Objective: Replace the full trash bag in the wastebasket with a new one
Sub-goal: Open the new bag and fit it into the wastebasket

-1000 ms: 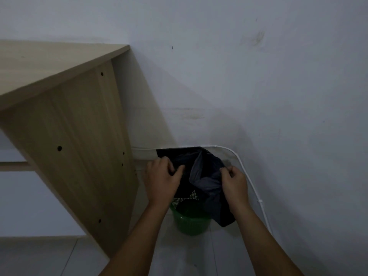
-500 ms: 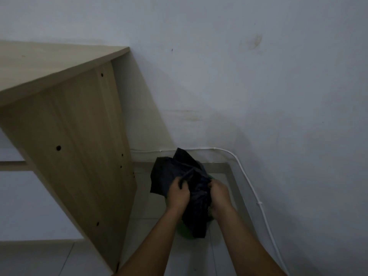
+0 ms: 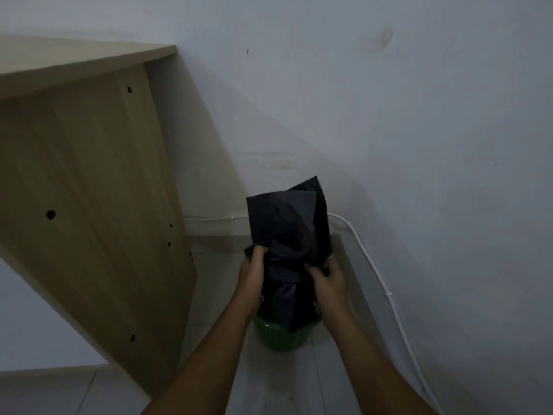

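There were no words or numbers to read anywhere. The wall [image 3: 389, 115] and the wooden desk [image 3: 89, 190] had no writing.

A second ago I held the crumpled black plastic trash bag [image 3: 288, 235] spread wide above the green plastic wastebasket [image 3: 281, 336]. Now my left hand [image 3: 251, 274] and right hand [image 3: 327, 278] have bunched it and pushed its lower end down into the basket.

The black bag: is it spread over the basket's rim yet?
Not yet. The black bag stands bunched above the green wastebasket, gripped by both hands.
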